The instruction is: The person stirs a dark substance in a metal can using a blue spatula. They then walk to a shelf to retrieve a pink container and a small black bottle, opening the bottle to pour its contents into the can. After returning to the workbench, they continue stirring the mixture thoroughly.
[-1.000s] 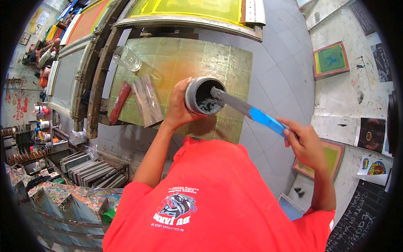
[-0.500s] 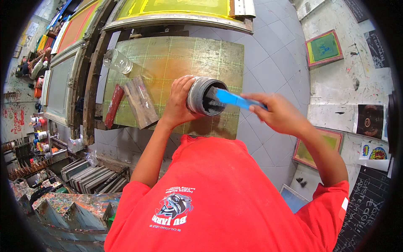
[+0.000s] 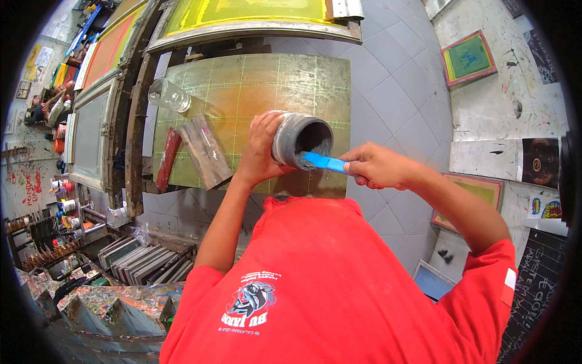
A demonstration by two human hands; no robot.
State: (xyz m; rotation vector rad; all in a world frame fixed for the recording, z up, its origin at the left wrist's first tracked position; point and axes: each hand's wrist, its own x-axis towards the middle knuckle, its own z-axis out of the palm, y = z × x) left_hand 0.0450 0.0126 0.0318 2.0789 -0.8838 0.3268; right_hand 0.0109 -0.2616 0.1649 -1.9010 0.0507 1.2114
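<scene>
In the head view, my left hand (image 3: 262, 148) is wrapped around the left side of a dark-mouthed jar (image 3: 286, 134), while my right hand (image 3: 376, 167) pinches the handle of a blue spatula (image 3: 330, 163). The jar is over the near part of the table board (image 3: 303, 76), mouth tipped rightward; I cannot tell whether its base touches. Compared with half a second ago, the blue handle has dropped from the mouth's middle to its near rim, where grey paste (image 3: 307, 160) shows; I judge that the blade is now working along that near wall. Most of the blade is hidden from me. To the left lie a red block (image 3: 168, 159) and a wooden block (image 3: 206, 151), with a clear cup (image 3: 170, 96) farther off. A yellow screen (image 3: 248, 15) bounds the far side.
</scene>
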